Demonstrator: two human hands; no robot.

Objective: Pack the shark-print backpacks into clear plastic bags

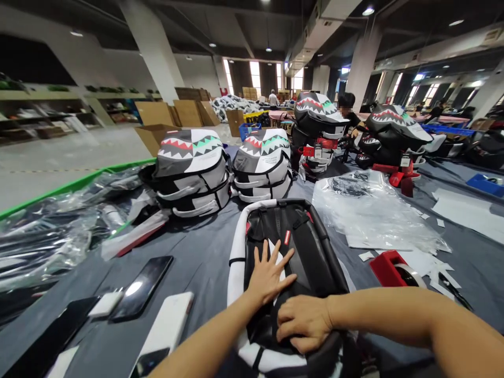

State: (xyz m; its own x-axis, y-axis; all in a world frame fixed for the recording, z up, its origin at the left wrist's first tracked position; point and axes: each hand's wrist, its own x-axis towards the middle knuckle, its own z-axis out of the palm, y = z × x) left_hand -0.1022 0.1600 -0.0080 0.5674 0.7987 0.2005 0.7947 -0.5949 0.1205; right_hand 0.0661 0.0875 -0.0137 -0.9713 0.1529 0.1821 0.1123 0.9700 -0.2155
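Backpack (pixel 311 252): black strap side up, near centre; long axis near to far, far end slightly left. Table (pixel 208 252): grey-covered, beneath it. Bags (pixel 191 152): tooth-printed, beyond it. Clear plastic (pixel 366 210): flat, right. Left hand (pixel 268 273): fingers spread apart, palm down on the backpack. Right hand (pixel 305 321): fingers curled, on its near part; grip cannot be told. Phone (pixel 144 286): black, left. Tape holder (pixel 388 268): red, right.

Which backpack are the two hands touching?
The nearest backpack, lying with its black, strapped side up; the backpacks beyond it show jagged printed teeth instead.
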